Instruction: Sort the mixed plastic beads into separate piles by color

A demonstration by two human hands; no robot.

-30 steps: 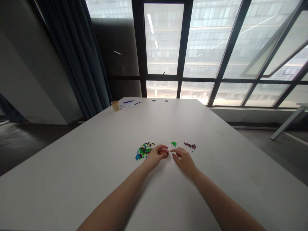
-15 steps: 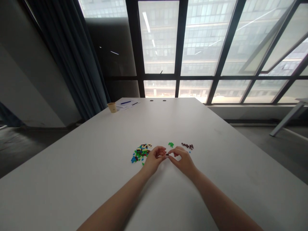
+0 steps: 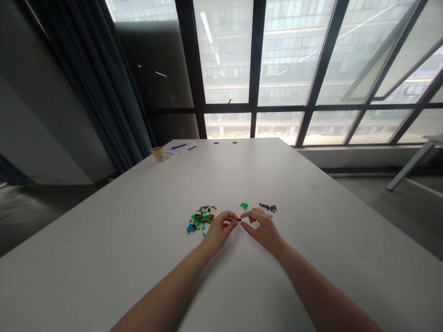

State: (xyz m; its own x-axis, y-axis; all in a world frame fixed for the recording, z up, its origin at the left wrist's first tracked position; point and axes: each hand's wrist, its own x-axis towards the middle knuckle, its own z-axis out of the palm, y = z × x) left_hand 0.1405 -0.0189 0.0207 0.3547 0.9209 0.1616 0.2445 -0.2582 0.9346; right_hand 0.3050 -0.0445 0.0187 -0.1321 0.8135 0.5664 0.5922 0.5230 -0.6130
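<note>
A small dark brown brick [image 3: 239, 220] is between my two hands above the white table [image 3: 221, 180]. My left hand [image 3: 221, 228] pinches it between thumb and fingertips. My right hand [image 3: 261, 226] is at the brick's right side, its thumb and forefinger parted around a small gap. A mixed pile of small coloured bricks [image 3: 201, 219] lies just left of my left hand. Beyond my hands are a small green group [image 3: 244, 205] and a row of dark brown bricks [image 3: 268, 207]. One blue piece [image 3: 271, 216] lies close behind my right hand.
At the far left edge of the table stands a tan paper cup [image 3: 158, 154], beside papers [image 3: 175, 149] with a blue pen [image 3: 178, 146] on them. Two dark discs [image 3: 225, 142] are at the far edge. Windows and a blue curtain [image 3: 114, 87] lie beyond.
The view has shifted slightly. My right thumb and forefinger have parted a little from the brown brick, which stays at my left fingertips.
</note>
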